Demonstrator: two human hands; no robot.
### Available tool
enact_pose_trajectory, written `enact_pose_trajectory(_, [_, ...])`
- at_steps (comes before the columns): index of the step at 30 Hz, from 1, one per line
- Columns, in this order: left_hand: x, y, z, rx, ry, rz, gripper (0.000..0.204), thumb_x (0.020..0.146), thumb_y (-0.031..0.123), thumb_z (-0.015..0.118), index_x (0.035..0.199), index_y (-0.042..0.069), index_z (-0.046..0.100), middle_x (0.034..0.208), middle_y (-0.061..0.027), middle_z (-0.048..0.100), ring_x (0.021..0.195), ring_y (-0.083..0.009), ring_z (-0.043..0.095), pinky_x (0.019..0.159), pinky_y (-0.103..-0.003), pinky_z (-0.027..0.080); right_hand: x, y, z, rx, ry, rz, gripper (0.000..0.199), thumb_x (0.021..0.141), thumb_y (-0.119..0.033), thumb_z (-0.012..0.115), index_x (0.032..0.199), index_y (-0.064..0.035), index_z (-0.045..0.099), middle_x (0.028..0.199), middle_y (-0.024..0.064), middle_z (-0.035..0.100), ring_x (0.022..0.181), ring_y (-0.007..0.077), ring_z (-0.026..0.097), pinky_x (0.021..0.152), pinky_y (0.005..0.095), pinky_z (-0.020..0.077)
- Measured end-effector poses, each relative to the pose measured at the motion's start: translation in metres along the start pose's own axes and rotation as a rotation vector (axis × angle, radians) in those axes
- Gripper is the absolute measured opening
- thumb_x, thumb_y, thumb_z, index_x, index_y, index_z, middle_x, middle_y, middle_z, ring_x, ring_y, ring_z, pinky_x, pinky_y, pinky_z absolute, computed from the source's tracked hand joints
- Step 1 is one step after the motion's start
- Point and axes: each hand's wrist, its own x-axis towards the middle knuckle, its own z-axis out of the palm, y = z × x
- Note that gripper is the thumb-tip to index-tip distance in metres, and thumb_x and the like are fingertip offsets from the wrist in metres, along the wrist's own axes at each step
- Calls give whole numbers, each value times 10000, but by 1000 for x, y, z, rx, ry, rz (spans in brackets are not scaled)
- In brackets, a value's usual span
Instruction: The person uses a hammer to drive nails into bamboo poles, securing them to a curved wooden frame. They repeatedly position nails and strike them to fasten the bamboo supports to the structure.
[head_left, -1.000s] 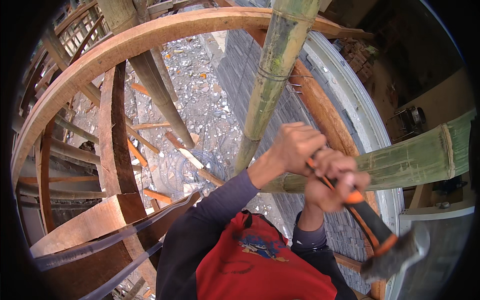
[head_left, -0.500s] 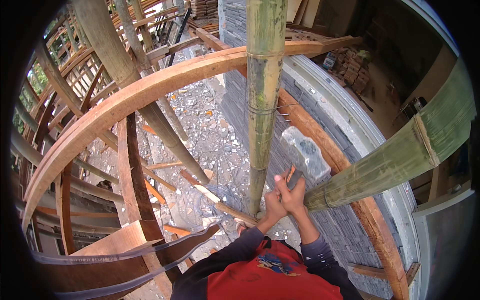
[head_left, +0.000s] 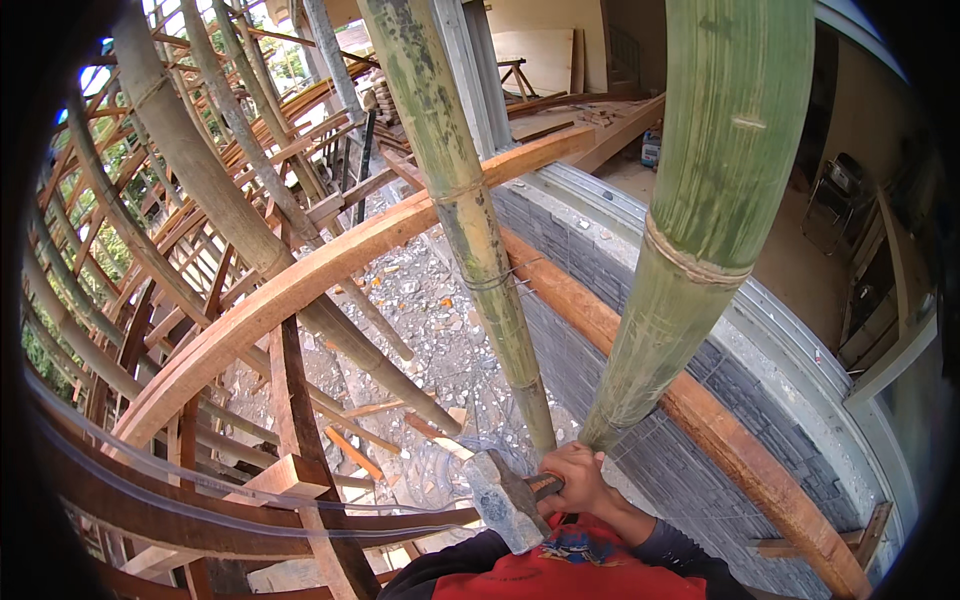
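Observation:
A sledgehammer with a worn grey steel head (head_left: pixel 503 502) is held low in front of my red shirt, its head to the left of its handle (head_left: pixel 545 486). My right hand (head_left: pixel 582 476) is closed around that handle. The dark left sleeve (head_left: pixel 452 562) runs up behind the hammer head, and the fingers of my left hand cannot be made out. Just beyond my hands stands a thick green bamboo pole (head_left: pixel 690 260), its lower end close to my right knuckles. Left of it is a thinner, mottled bamboo pole (head_left: pixel 485 265).
A curved wooden beam (head_left: pixel 330 260) crosses in front, behind the mottled pole. Another timber (head_left: pixel 740 440) runs along the grey stone-clad wall (head_left: pixel 650 480) at right. Timber framing with a clear hose (head_left: pixel 200 485) lies at lower left. Rubble (head_left: pixel 430 310) covers the ground below.
The sledgehammer has come down and left, its head swinging from right of my hands to their left. My view has shifted, so the bamboo poles stand differently in it.

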Motion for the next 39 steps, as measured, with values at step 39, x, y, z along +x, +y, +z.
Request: enact_pose_trajectory(39, [78,121,-183,309,1154,258,117,834,128,595,872,20,622,794,-151,603,736,-310,590,633,-384,459,-272,36,-81,-309,-112,1173,267,569,-216,717,611,8,577,521,156,553,501,296,578,527,388,442])
